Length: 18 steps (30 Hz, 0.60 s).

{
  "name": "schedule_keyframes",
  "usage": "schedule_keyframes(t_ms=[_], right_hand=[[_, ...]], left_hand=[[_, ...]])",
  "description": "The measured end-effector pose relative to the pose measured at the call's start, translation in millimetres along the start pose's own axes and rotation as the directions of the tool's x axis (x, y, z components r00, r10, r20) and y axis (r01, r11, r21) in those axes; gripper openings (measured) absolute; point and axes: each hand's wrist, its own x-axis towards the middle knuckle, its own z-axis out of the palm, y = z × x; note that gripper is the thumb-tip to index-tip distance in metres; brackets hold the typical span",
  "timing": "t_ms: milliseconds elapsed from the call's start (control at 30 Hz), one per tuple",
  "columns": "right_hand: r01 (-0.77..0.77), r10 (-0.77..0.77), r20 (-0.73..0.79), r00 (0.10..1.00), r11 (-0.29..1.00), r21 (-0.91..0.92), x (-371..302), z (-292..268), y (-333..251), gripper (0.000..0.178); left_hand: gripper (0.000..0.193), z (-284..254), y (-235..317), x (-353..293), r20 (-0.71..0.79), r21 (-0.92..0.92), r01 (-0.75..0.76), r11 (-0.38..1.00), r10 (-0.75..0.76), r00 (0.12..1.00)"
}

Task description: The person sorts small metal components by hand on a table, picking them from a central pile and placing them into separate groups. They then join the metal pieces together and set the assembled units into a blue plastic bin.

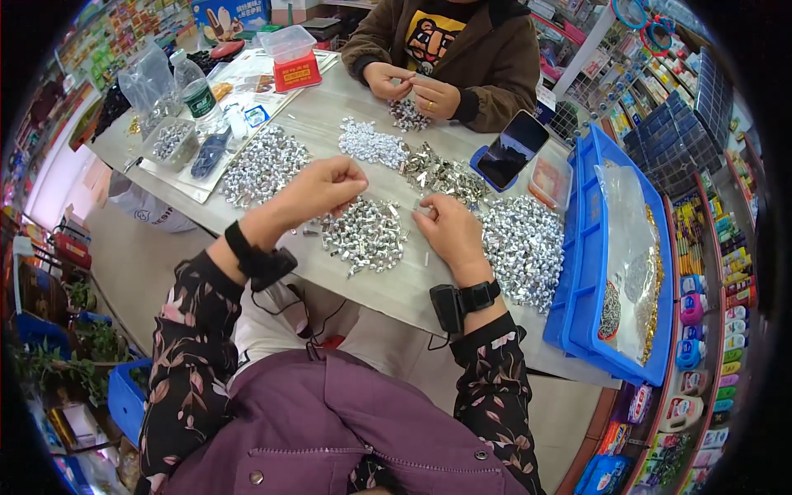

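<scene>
My left hand (pixel 323 188) hangs just above the table, its fingers curled together over the far edge of a pile of small silver metal pieces (pixel 365 237). Whatever it pinches is too small to make out. To the right of that pile, my right hand (pixel 452 233) has thumb and forefinger pressed together close to the tabletop; a tiny piece may be at their tips, but I cannot tell. Beyond it lies a heap of narrow metal clips (pixel 444 176). Another silver pile (pixel 523 252) spreads beside my right wrist, and one more (pixel 262 167) lies left of my left hand.
Across the table (pixel 346 285), a co-worker's hands (pixel 415 91) meet above a small heap. White pieces (pixel 373 142) lie midway. A phone (pixel 513 150) leans on a stand. Blue trays (pixel 580 247) line the right edge; a bottle (pixel 195 86) and red tub (pixel 297 73) stand far left.
</scene>
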Motion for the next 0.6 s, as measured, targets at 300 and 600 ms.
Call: schedule_keyframes(t_ms=[300, 600], right_hand=[[-0.030, -0.019, 0.108, 0.994, 0.899, 0.436, 0.5, 2.1, -8.8, 0.014], [-0.360, -0.112, 0.399, 0.910, 0.264, 0.895, -10.4, -4.3, -38.3, 0.012]], left_hand=[[0.012, 44.7, -24.9, -34.6, -0.083, -0.686, 0.042, 0.726, -0.135, 0.987], [0.011, 56.1, -29.2, -29.3, 0.000, -0.748, 0.080, 0.659, -0.120, 0.993]])
